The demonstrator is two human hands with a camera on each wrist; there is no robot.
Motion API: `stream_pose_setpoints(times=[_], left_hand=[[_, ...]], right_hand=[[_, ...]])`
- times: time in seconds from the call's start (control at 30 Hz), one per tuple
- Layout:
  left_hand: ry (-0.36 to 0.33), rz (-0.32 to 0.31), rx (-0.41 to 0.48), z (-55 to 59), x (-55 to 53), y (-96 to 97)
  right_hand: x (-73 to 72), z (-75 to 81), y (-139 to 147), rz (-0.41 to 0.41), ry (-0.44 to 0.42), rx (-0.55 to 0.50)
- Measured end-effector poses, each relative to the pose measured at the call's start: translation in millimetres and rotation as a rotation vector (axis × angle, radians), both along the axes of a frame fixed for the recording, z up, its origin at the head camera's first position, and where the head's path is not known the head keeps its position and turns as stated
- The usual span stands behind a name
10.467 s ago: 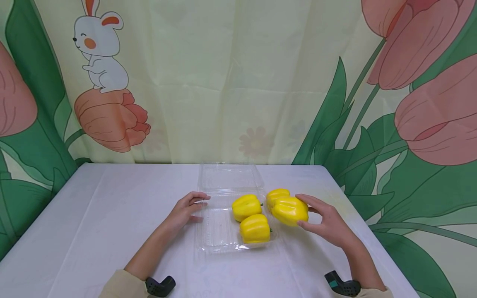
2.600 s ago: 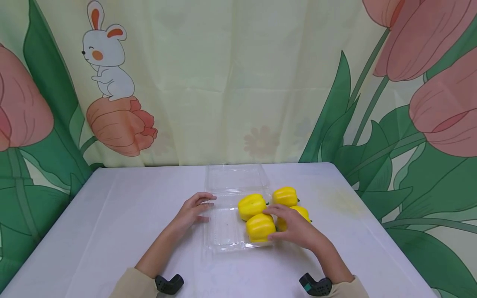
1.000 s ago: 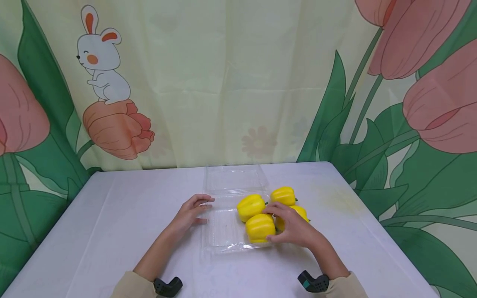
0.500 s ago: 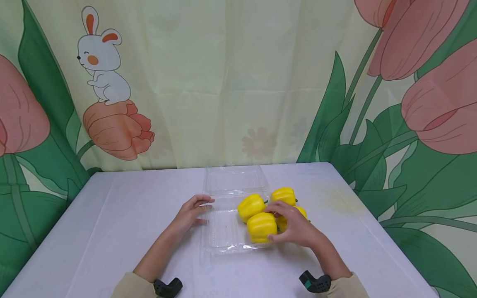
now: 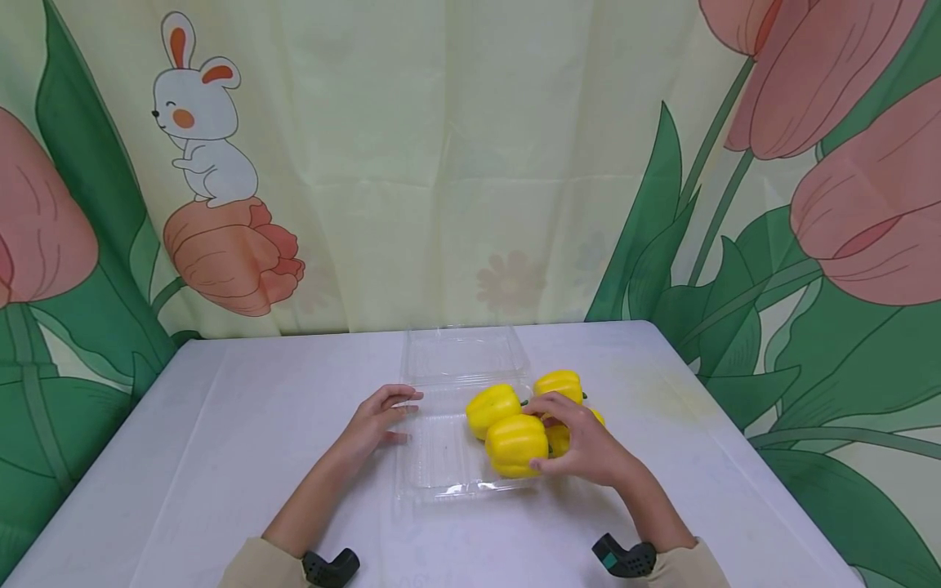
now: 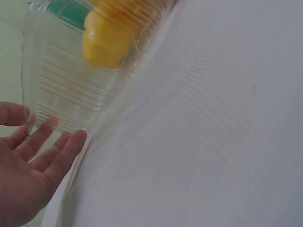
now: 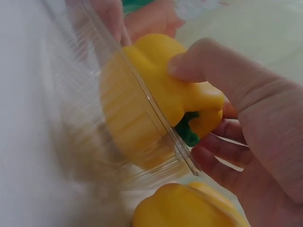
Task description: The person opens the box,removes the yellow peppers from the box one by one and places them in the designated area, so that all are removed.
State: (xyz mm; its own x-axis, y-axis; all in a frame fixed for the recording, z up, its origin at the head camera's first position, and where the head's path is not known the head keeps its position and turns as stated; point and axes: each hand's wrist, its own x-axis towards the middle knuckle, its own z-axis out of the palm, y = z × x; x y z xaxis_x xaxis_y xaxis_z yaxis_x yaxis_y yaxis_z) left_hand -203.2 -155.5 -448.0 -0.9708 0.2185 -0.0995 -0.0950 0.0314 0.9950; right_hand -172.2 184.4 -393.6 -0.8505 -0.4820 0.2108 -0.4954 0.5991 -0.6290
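The work surface is a table (image 5: 220, 457) covered in white cloth; behind its far edge hangs a pale backdrop (image 5: 515, 163) printed with a rabbit (image 5: 198, 106), tulips (image 5: 845, 220) and green leaves. A clear plastic clamshell container (image 5: 441, 457) sits on the cloth, its lid (image 5: 463, 353) open on the far side. Two yellow bell peppers occupy its right half: the near pepper (image 5: 516, 446) and the far pepper (image 5: 491, 410). Two more lie outside, right of the container: the rear pepper (image 5: 557, 384) and the side pepper (image 5: 560, 439), partly hidden by my fingers. My right hand (image 5: 588, 445) grips the near pepper from the stem end, thumb on one side and fingers on the other, the green stem (image 7: 188, 130) facing my palm. My left hand (image 5: 371, 418) is at the container's left wall, thumb apart from the loosely extended fingers. Both forearms angle inward from beige sleeves (image 5: 257, 563).
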Motion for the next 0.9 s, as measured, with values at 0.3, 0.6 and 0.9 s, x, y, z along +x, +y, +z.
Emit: stream_pose_setpoints(times=[0.3,0.6,0.9], left_hand=[[0.001,0.005,-0.018,0.2,-0.4,-0.6],[0.008,0.002,-0.003,1.6,-0.5,-1.8],[0.016,0.000,0.003,2.8,-1.2,-3.2]], right_hand=[[-0.9,0.0,-0.5,-0.011,0.010,-0.002],[-2.7,-0.8,0.3,-0.008,0.014,-0.038],[-5.4,-0.6,1.3,-0.007,0.043,-0.042]])
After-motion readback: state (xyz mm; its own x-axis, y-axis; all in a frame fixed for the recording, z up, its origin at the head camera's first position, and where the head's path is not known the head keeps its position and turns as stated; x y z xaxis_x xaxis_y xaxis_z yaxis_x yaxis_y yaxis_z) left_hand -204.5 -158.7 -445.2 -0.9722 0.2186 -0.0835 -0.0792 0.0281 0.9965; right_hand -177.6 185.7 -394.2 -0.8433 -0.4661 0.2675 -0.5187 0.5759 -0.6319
